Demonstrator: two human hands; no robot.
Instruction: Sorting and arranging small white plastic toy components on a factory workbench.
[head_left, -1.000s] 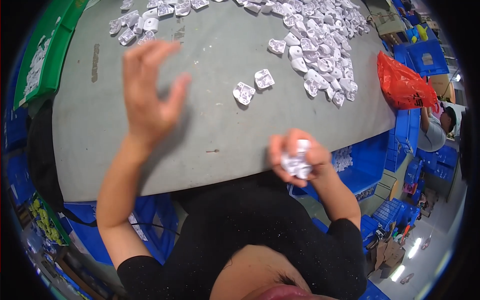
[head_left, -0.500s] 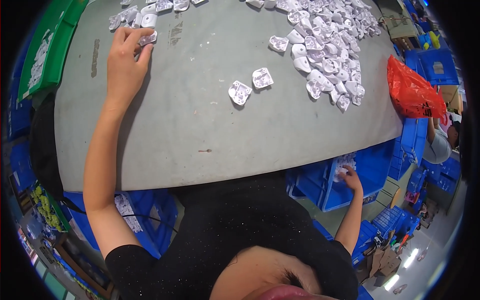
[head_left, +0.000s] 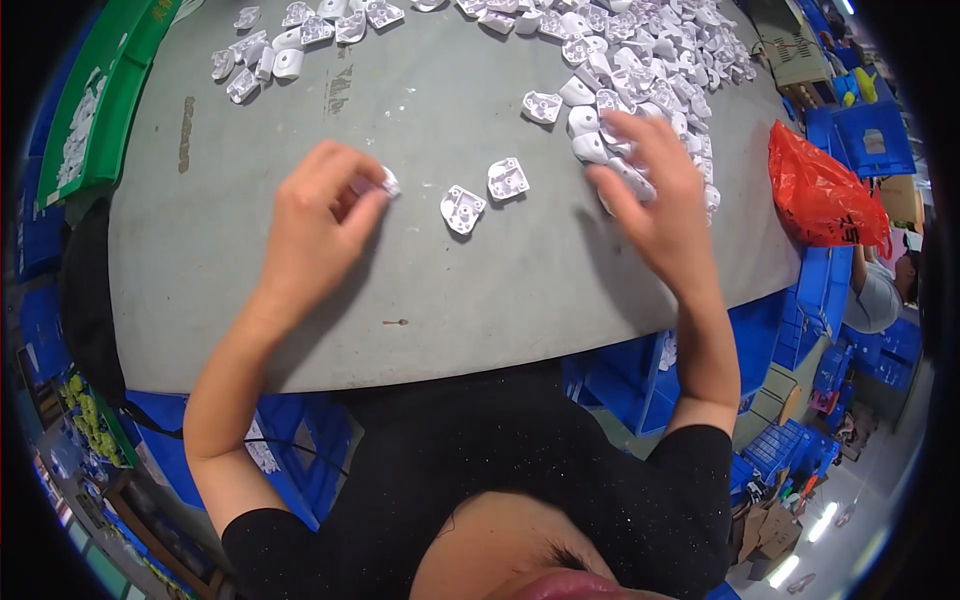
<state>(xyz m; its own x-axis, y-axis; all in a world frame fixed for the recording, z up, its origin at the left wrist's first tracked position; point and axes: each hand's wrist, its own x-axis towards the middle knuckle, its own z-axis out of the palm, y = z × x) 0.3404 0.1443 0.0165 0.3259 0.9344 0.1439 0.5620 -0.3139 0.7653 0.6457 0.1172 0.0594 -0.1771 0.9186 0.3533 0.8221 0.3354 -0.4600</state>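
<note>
Grey and worn, the work table point(head_left: 300, 330) filled most of the view, its near edge curving above a dark shirt. On it the left hand point(head_left: 320, 225) was curled, thumb and fingertips pinched on a small white plastic part point(head_left: 388, 183) held just above the surface. The right hand point(head_left: 655, 205) lay flat with fingers spread apart, its fingertips resting on the near edge of a big heap of white parts point(head_left: 640, 50); whether it gripped any of them could not be told. Between the two hands sat two loose white parts point(head_left: 485, 195), side by side and touching neither hand. Farther off, at the table's far left, lay a smaller cluster of white parts point(head_left: 270, 50). A green bin point(head_left: 105, 110) holding more white pieces stood along the left edge. Beyond the right corner of the table hung a red plastic bag point(head_left: 820, 195), with blue crates point(head_left: 860, 140) stacked near it and another person's sleeve point(head_left: 875, 300) below them.
</note>
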